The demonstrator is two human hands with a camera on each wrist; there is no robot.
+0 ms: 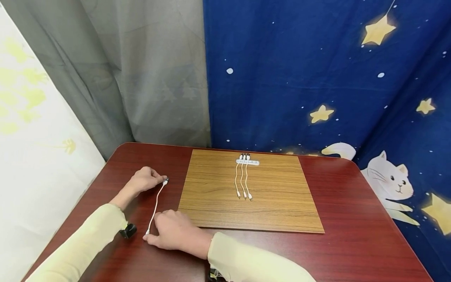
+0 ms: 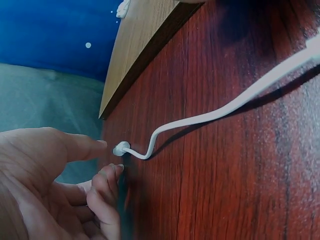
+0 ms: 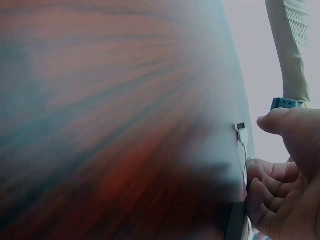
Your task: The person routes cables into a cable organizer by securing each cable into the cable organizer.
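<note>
A short white charging cable (image 1: pixel 156 201) lies on the red-brown table at the left. At its far end, my left hand (image 1: pixel 144 180) has its thumb and fingers around the plug (image 2: pixel 121 148), with a gap showing beside it in the left wrist view. My right hand (image 1: pixel 174 231) rests at the near end, its thumb tip beside the other plug (image 3: pixel 241 134) and its fingers apart from the thumb. On the wood-grain board (image 1: pixel 282 196), a pale cable holder (image 1: pixel 254 162) carries three similar white cables (image 1: pixel 242 178), side by side.
The board lies on the table (image 1: pixel 352 219), right of the hands, its left edge near the right hand. A grey curtain (image 1: pixel 162 78) and a blue star-print curtain (image 1: pixel 282 78) hang behind the table. A black wrist camera (image 1: pixel 128 231) sits under the left sleeve.
</note>
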